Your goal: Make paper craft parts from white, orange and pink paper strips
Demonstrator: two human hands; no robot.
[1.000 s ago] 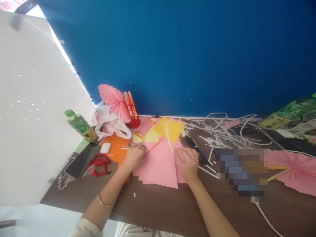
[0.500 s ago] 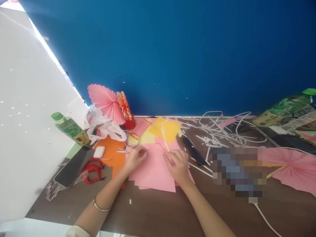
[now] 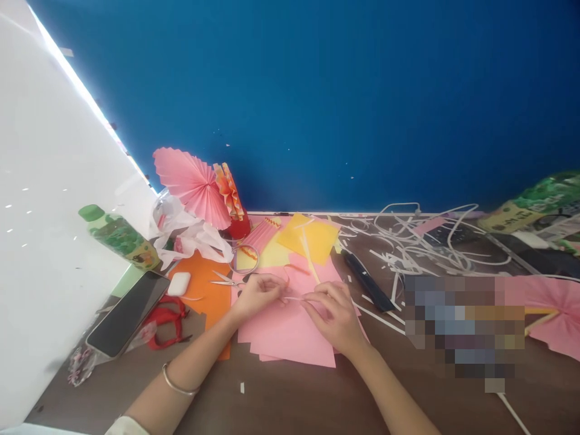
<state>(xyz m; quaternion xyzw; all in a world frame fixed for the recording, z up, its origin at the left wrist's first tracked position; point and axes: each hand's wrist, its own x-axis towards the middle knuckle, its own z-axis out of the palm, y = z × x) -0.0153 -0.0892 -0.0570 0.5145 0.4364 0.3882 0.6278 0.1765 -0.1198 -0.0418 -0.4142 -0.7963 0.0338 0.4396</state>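
Observation:
Over the stack of pink paper [image 3: 299, 338], a thin pale strip [image 3: 295, 298] spans the gap between my fingertips. My left hand [image 3: 259, 296] pinches its left end, and my right hand [image 3: 336, 314] pinches the other end. A small orange piece [image 3: 296, 269] lies just beyond the fingers on the paper. Scissors [image 3: 224, 280] rest left of my left hand, their blades pointing left and the handles partly hidden. Yellow paper [image 3: 317, 241] with a pale strip lying across it is farther back.
A green-capped bottle [image 3: 122, 241], a phone [image 3: 127, 314], a white case [image 3: 180, 284] and red cord [image 3: 167, 320] are on the left. A roll of tape [image 3: 244, 258] sits behind the scissors. To the right are a dark cutter-like tool [image 3: 367, 281], tangled white strips [image 3: 435, 248] and a blurred-out object.
Both hands have come slightly nearer and lower, and the strip between them now shows clearly. The view has shifted a little, moving the surroundings outward.

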